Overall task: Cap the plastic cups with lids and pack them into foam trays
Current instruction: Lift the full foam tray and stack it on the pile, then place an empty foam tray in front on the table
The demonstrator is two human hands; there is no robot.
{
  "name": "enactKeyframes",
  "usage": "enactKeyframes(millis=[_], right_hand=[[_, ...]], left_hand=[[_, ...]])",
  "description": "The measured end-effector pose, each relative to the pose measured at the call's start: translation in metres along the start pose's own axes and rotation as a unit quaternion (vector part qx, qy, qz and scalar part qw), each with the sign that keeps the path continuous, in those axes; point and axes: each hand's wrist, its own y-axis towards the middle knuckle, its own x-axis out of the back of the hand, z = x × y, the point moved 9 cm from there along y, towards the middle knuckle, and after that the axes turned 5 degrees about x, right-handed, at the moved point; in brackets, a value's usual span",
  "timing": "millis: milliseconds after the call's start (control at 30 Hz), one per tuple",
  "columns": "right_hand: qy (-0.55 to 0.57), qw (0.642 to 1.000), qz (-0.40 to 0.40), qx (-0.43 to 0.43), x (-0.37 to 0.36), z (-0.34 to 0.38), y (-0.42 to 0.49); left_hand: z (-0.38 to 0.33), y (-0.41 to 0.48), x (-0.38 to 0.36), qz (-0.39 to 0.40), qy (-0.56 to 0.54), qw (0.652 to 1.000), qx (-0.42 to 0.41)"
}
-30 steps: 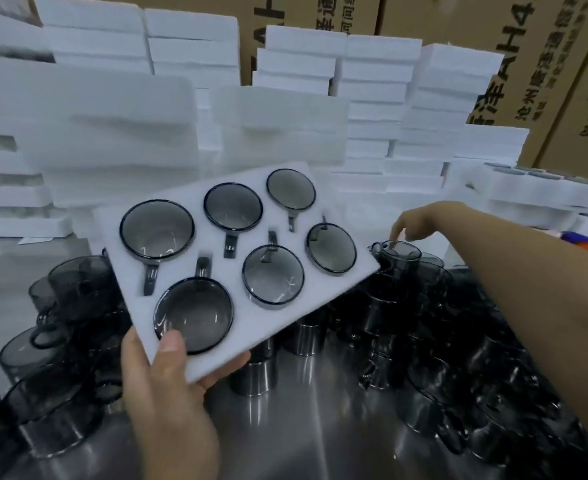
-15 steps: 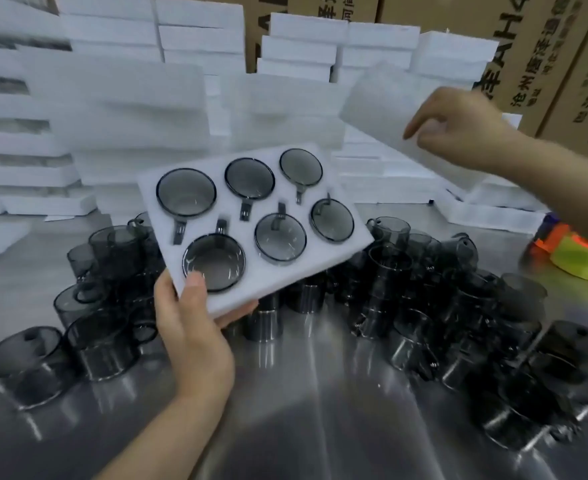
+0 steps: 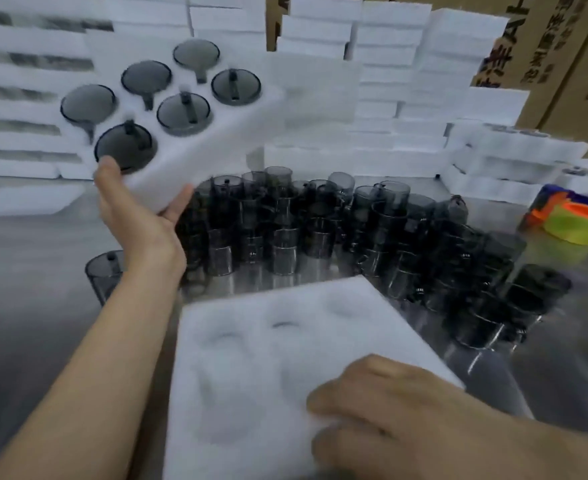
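My left hand [image 3: 136, 216] grips the filled foam tray [image 3: 216, 147] by its near left corner, thumb on the top face beside the nearest cup, fingers curled under the edge. The tray is up in the air and tilted, its face turned towards me. Its long axis climbs from my hand up and to the right. Six capped cups [image 3: 183, 114] sit in it in two rows of three, the far row's handles pointing down the slope and the near row's pointing up it.

Low in front of me is the empty foam tray [image 3: 251, 375], long axis running away from me and its round pockets facing up. My right hand [image 3: 389, 410] holds its near right part, fingers bent over the top. I cannot see the thumb.

Half a second ago the filled tray was lower and more central, over the cups. My right hand was up by the stacks with the empty tray in the air.

The worktop [image 3: 36, 289] is shiny metal. Smoky loose cups [image 3: 320, 230] crowd its middle and right, and an orange and yellow object [image 3: 576, 223] lies at the far right. Behind stand stacks of foam trays [image 3: 389, 64] and cardboard boxes [image 3: 562, 46]
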Motion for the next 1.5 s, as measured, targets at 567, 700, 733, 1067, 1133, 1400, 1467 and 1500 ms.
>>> enactKeyframes(millis=[567,700,733,1067,1133,1400,1467,1500], right_hand=[[-0.324,0.92,-0.169,-0.143,0.155,-0.147,0.106],[-0.305,0.928,-0.156,-0.144,0.156,-0.18,0.097],[-0.273,0.934,-0.159,-0.163,0.16,-0.196,0.093],[-0.2,0.859,-0.034,-0.47,0.168,-0.444,0.014],[-0.185,0.851,0.03,-0.491,0.146,-0.476,-0.005],[-0.136,0.836,0.143,-0.512,0.07,-0.535,-0.036],[-0.124,0.842,0.138,-0.507,0.067,-0.542,-0.03],[-0.111,0.848,0.129,-0.502,0.065,-0.544,-0.026]], left_hand=[[0.04,-0.046,-0.055,0.237,0.118,0.959,0.1],[0.053,-0.057,-0.072,0.36,0.221,0.903,0.08],[0.057,-0.061,-0.074,0.386,0.267,0.881,0.067],[0.117,-0.106,-0.057,0.553,0.669,0.493,-0.066],[0.119,-0.107,-0.057,0.564,0.674,0.473,-0.07],[0.122,-0.109,-0.061,0.578,0.654,0.478,-0.098],[0.122,-0.112,-0.066,0.581,0.646,0.466,-0.166],[0.12,-0.114,-0.069,0.574,0.642,0.462,-0.211]])
